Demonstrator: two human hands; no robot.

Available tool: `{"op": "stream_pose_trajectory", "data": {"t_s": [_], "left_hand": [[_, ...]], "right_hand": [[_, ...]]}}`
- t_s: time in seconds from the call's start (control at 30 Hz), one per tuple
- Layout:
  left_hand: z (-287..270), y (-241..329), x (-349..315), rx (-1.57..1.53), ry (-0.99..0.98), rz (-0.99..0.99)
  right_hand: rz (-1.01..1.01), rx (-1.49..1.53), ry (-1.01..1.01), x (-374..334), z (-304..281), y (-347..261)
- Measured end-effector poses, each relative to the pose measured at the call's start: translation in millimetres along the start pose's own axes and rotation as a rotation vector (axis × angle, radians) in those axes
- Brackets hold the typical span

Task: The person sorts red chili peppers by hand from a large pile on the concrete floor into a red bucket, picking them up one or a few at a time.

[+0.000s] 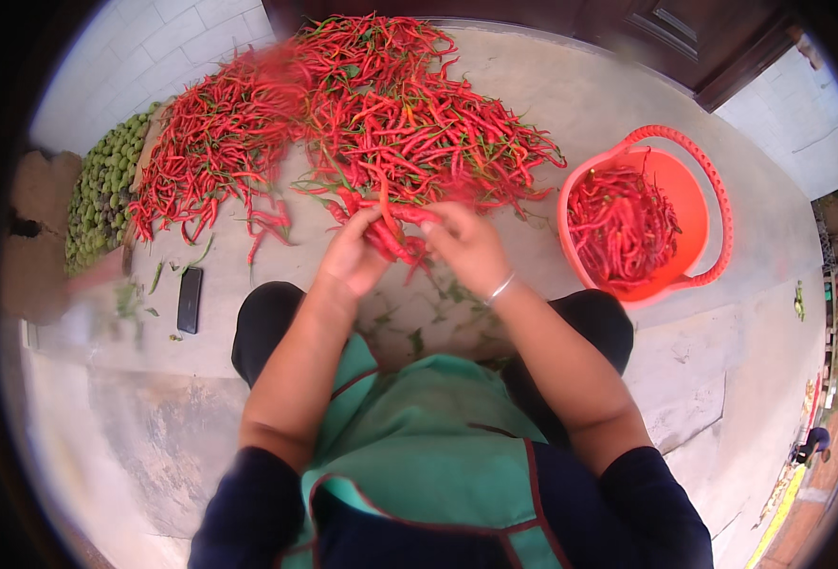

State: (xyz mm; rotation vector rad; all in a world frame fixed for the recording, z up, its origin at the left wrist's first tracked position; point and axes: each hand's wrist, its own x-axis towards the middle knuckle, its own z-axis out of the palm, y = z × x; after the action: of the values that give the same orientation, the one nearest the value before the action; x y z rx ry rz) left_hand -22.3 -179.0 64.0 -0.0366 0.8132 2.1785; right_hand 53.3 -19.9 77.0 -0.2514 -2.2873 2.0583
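Observation:
Several long red chili peppers are bunched between my two hands, above the floor in front of my knees. My left hand is closed round the bunch from its left side. With fingers pinched on a red chili pepper at the bunch's upper right, my right hand works beside it. A big heap of red chili peppers with green stems spreads on the floor just beyond my hands. To the right stands a red plastic basket with a braided-looking handle, partly filled with chili peppers.
Green stems and leaf scraps litter the floor between my knees. A black phone lies on the left. Farther left is a pile of green roundish produce beside a brown sack-like shape. A dark door stands at the back.

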Motion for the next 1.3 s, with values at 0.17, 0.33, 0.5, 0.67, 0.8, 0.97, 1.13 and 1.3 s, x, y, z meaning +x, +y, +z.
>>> {"op": "stream_pose_trajectory", "data": {"t_s": [0.17, 0.33, 0.5, 0.67, 0.8, 0.97, 1.13, 1.3], "left_hand": [[1.8, -24.9, 8.0, -0.097, -0.077, -0.115], [-3.4, -38.2, 26.2, -0.067, 0.044, -0.022], [-7.8, -31.3, 32.6, -0.001, 0.136, 0.029], [-21.0, -6.1, 36.2, 0.728, 0.299, 0.213], [14.4, -21.8, 28.1, 0.927, -0.033, 0.079], [14.0, -29.6, 27.0, 0.435, 0.016, -0.118], [20.7, -30.3, 20.6, 0.363, -0.026, -0.150], [16.6, -31.1, 18.4, 0.344, -0.033, -0.228]], "right_hand": [[-0.211, -0.296, 0.193, -2.4, 3.9, 10.3], [-0.127, -0.057, 0.237, 2.6, 7.0, 27.8], [0.034, -0.049, 0.256, 11.2, -24.5, 9.3], [-0.382, -0.827, 0.123, 17.4, -62.5, 2.6], [-0.328, -0.689, -0.001, 15.1, -41.9, 6.4], [-0.012, 0.063, 0.149, 17.1, -31.3, 4.0], [0.236, 0.440, 0.022, 16.7, -37.7, 12.0], [-0.064, -0.134, 0.138, 12.8, -36.6, 11.6]]}}
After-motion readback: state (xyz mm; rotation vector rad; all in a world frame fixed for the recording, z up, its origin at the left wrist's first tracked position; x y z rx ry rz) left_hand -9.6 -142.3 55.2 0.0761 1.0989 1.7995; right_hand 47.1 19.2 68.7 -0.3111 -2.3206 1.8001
